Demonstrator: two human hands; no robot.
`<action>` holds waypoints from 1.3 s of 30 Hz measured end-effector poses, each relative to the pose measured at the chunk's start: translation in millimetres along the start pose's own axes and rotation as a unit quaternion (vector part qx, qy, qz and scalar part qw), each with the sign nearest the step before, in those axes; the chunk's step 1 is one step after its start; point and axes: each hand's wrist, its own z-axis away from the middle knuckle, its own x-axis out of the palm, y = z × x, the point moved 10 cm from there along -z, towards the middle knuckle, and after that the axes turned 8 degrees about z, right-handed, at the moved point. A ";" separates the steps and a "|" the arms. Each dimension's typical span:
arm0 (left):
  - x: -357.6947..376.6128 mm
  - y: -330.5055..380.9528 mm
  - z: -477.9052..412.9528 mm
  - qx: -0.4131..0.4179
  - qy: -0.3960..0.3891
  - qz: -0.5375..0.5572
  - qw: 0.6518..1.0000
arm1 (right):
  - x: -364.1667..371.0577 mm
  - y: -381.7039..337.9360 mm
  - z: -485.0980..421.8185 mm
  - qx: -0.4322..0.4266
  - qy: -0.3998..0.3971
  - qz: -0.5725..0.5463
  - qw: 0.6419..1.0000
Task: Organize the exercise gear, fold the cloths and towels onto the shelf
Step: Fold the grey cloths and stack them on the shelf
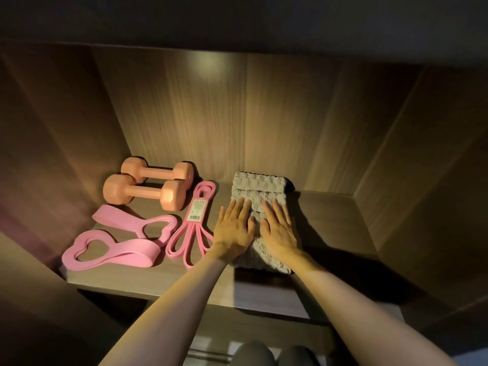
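Both palms flat, fingers straight: my left hand (233, 228), right hand (280, 228) | pressed folded towel (260, 186) | long axis front-to-back on shelf (335, 220).

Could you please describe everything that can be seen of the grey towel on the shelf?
The grey towel looks like thick, bumpy terry cloth, folded into a long rectangle with layered folds at its far end. It lies flat on the wooden shelf, running from near the front edge toward the back wall. The left hand and right hand rest on it side by side, fingers straight. A pink band bundle lies just left of it.
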 end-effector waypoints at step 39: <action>-8.4 176.5 207.1 0.162 0.004 -0.076 0.984 | -138.3 73.8 300.9 -0.024 0.136 0.137 0.981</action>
